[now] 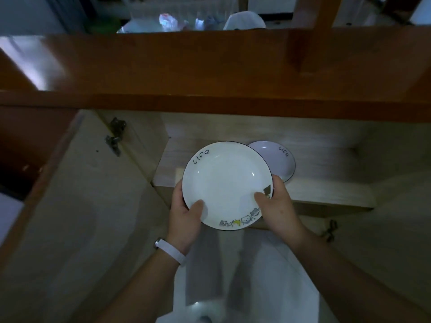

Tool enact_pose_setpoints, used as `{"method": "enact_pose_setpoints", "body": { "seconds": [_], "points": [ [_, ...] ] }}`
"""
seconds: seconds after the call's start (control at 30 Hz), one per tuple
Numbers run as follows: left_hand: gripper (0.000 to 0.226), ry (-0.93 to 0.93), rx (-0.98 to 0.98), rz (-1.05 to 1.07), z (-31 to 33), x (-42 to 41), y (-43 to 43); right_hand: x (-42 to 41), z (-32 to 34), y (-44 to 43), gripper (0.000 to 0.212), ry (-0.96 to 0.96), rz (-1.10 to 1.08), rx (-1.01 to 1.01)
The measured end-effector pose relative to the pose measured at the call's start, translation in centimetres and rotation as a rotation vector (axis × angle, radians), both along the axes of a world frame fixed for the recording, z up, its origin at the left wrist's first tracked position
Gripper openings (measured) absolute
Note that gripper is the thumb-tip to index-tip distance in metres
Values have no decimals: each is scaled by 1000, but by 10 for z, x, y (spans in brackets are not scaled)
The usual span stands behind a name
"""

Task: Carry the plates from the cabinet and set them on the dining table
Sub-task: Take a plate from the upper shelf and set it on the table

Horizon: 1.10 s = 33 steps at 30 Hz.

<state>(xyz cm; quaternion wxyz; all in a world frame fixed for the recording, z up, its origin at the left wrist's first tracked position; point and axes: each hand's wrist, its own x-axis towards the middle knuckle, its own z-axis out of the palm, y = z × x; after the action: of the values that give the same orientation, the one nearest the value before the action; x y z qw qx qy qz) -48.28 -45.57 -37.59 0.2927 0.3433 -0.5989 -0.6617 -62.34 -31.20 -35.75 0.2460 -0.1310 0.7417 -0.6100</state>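
We record both hands grasping one white plate point(224, 180) at the open cabinet point(210, 66). The left hand point(184, 217) grips the near-left edge and the right hand point(277, 210) the near-right edge; each thumb lies on the upper face and the fingers curl round the rim. The plate is held face up over the front edge of the shelf point(326, 178); we cannot tell whether it touches the shelf. It has a dark rim, the word "Life" at its far left, and a row of small cartoon figures along its near edge. A second plate point(277, 162) of the same pattern lies on the shelf behind and to the right, partly covered in our view. The door point(70, 194) stands open at left, hinge point(116, 134) exposed. A white band point(172, 250) circles the left wrist.
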Motion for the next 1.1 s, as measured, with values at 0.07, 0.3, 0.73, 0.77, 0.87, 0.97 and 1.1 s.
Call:
{"method": "enact_pose_setpoints", "body": {
  "seconds": [0.07,0.3,0.73,0.77,0.87,0.97,1.1],
  "points": [
    [57,-20,0,8,26,6,7,6,25,7,41,-22,5,-10],
    [59,-45,-5,-10,103,23,29,21,89,28,45,-61,7,4],
    [59,-116,55,-95,177,31,71,37,165,79,45,-100,-44,100],
    [58,-110,52,-109,181,29,73,37,168,82,45,-97,-62,103],
    [60,-116,43,-146,188,25,74,40,179,88,47,-94,-114,123],
    [63,-119,38,-205,197,23,71,45,195,90,46,-95,-169,113],
    [60,-120,44,-269,208,19,63,55,212,90,48,-93,-248,102]
  ]
}}
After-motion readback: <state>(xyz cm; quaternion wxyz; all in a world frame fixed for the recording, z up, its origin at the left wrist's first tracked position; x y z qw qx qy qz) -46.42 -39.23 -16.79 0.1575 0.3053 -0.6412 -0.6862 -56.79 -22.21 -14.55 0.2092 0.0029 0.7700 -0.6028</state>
